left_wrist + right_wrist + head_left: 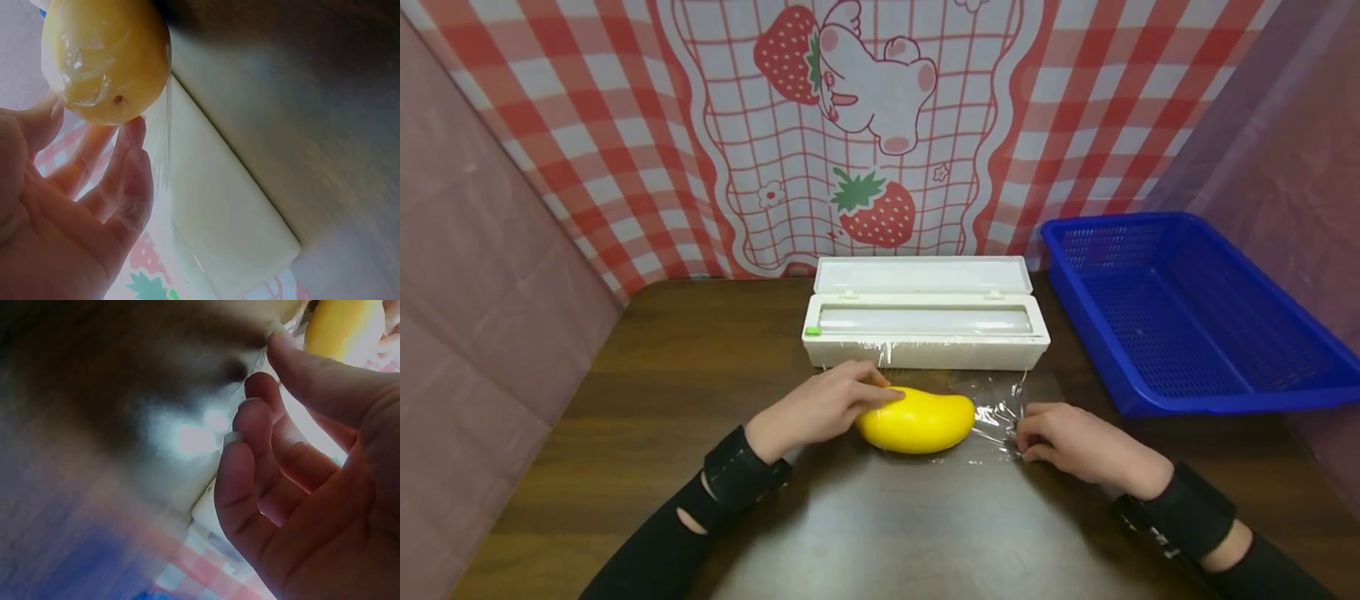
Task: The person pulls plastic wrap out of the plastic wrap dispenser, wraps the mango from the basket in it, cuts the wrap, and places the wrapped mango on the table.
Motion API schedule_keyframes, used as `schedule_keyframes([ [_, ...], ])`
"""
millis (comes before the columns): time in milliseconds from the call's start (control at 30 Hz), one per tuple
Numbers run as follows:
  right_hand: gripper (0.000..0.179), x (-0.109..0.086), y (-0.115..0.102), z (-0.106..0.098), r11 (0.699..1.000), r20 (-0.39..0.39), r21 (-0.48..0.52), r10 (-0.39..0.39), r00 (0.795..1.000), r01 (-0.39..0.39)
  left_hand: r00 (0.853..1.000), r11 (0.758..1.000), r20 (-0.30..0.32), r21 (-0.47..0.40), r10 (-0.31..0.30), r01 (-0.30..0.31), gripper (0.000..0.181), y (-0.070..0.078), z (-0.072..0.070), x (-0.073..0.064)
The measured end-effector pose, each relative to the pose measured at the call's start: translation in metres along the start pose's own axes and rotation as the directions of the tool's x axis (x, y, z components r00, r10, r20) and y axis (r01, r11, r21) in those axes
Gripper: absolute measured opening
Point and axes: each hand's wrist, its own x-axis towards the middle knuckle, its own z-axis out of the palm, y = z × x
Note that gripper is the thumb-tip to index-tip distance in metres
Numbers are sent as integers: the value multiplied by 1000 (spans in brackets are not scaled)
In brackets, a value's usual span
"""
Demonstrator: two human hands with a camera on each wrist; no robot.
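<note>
A smooth yellow mango (917, 423) lies on clear plastic wrap (1000, 421), on the table in front of a white wrap dispenser (925, 351). My left hand (831, 404) holds the mango's left end; in the left wrist view, thumb and fingers (128, 165) sit around that end, and shiny film clings to the mango (109, 56). To the right of the mango, my right hand (1078, 439) pinches the edge of the wrap. The wrap stretches between the mango and those fingertips. In the right wrist view the film at the fingertips is hard to make out.
The dispenser's lid (922, 275) stands raised at the back, with a roll of film (925, 321) inside and a small green slider (812, 331) at its left. A blue plastic basket (1093, 333) stands at the right. Behind the table (700, 367) hangs a red checked cloth (625, 167).
</note>
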Motion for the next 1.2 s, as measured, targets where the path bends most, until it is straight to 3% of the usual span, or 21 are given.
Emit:
schedule_keyframes([
  [133,25,0,0,2,1000,-6,2,-24,1000,24,1000,1000,-4,14,2,-2,37,0,1,-1],
  [267,26,-2,-2,-3,997,-85,-3,-73,994,73,1000,1000,-1,27,-7,7,36,1,1,-1],
  [467,13,3,-6,-12,993,-246,-50,-115,962,106,1000,998,3,57,-11,10,37,5,-1,-3],
  [600,5,15,-11,-12,994,-308,0,-108,945,113,1000,996,5,88,-14,13,37,7,-1,-3],
  [733,9,32,-17,-8,991,-370,48,-97,924,124,1000,993,-7,121,-1,2,37,9,0,-2],
  [833,8,45,-21,-5,990,-396,53,-101,913,133,1000,991,-13,130,8,-6,37,10,1,-2],
  [1200,6,79,-25,17,987,-405,103,-74,911,126,1000,992,-11,126,22,-21,36,10,2,0],
])
